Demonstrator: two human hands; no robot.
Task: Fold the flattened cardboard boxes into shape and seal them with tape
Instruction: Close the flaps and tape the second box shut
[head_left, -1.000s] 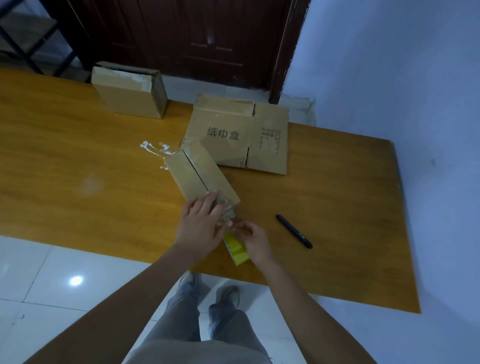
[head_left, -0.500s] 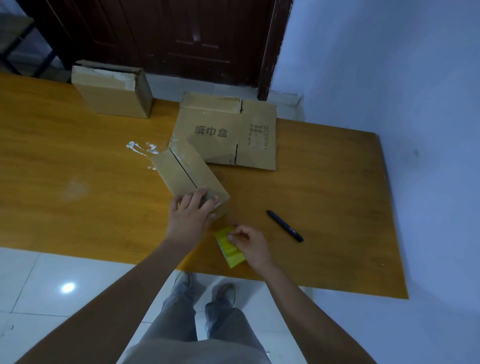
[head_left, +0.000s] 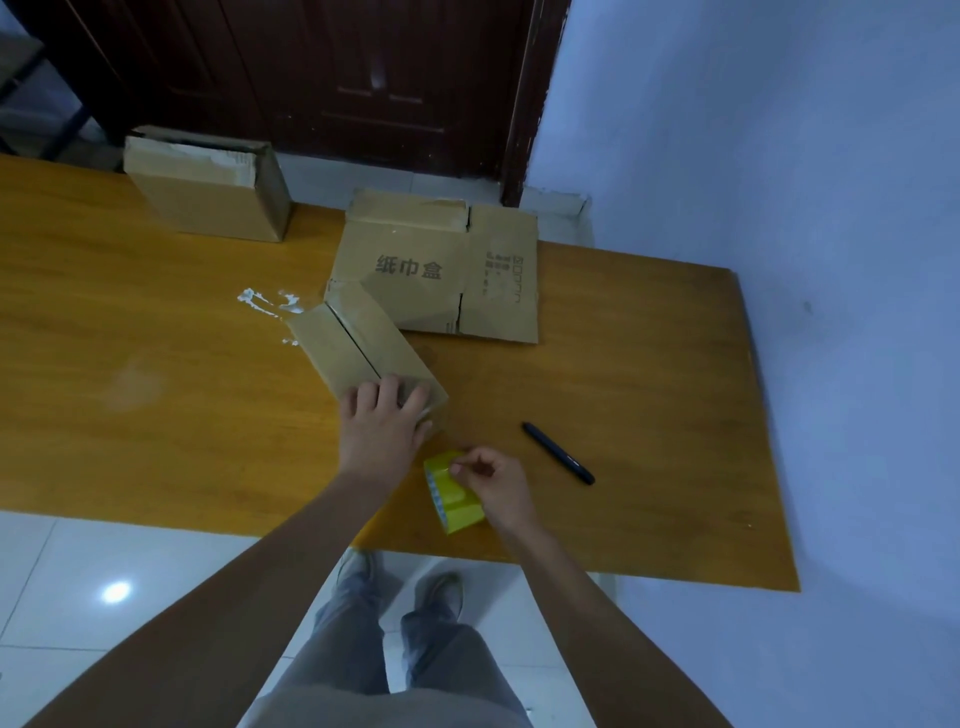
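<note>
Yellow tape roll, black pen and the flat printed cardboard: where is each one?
yellow tape roll (head_left: 456, 500): head view, on its outer yellow band.
black pen (head_left: 558, 453): head view, mid-barrel.
flat printed cardboard (head_left: 410, 270): head view, on the printed characters.

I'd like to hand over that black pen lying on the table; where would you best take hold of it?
Pinch the black pen at its middle, coming straight down from above. It lies flat and diagonal on the table with free space along both long sides, so fingers fit across its thin barrel.

The worktop (head_left: 130, 374) lies bare left of the folded box (head_left: 358, 348) and right of the pen (head_left: 558, 453). Behind, the flat box (head_left: 441, 270) touches the folded one; the tape (head_left: 454, 493) sits just beside its near end.
</note>
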